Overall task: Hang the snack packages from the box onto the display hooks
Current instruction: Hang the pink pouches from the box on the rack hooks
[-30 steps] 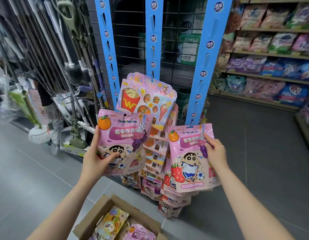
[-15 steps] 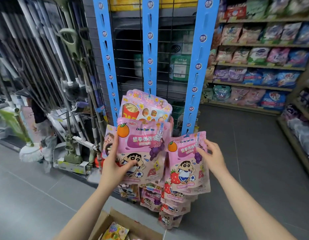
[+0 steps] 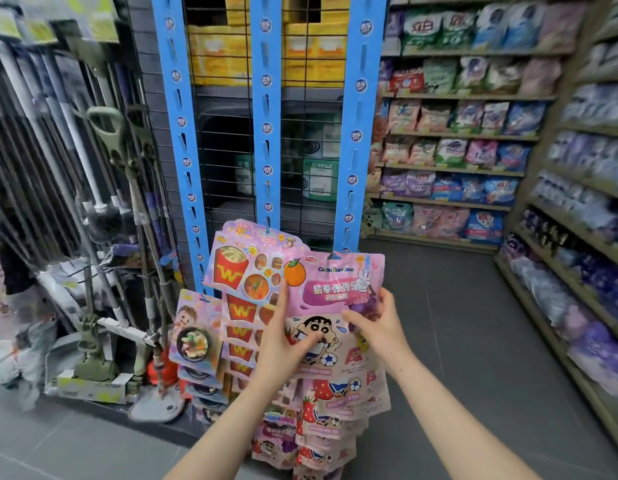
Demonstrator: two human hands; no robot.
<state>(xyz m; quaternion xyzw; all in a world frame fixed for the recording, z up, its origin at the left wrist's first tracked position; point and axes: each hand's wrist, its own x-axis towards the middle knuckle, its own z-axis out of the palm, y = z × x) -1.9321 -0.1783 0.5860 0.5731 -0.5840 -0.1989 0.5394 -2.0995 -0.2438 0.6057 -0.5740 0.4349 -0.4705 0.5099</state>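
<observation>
Both hands hold one pink cartoon snack package (image 3: 335,285) up against the lower part of the right blue hook strip (image 3: 357,133). My left hand (image 3: 283,344) grips its left edge, thumb on the front. My right hand (image 3: 380,327) pinches its right side. The package's top sits right at the strip; whether it hangs on a hook is hidden. Below it, several matching pink packages (image 3: 338,403) hang in a column. Fries-print packages (image 3: 238,268) hang on the middle strip (image 3: 266,126), and bowl-print packages (image 3: 193,327) on the left strip (image 3: 183,133). The box is out of view.
A black wire grid (image 3: 307,140) backs the strips, with yellow cartons behind its top. Mops and brooms (image 3: 103,202) lean at the left. Shelves of bagged goods (image 3: 456,150) fill the back right, and another shelf run (image 3: 577,271) lines the right side. Grey floor tiles lie underfoot.
My left hand carried its pink package rightward to the right strip. My right hand left the hanging package and took hold of this one. The view tilted up, losing the box.
</observation>
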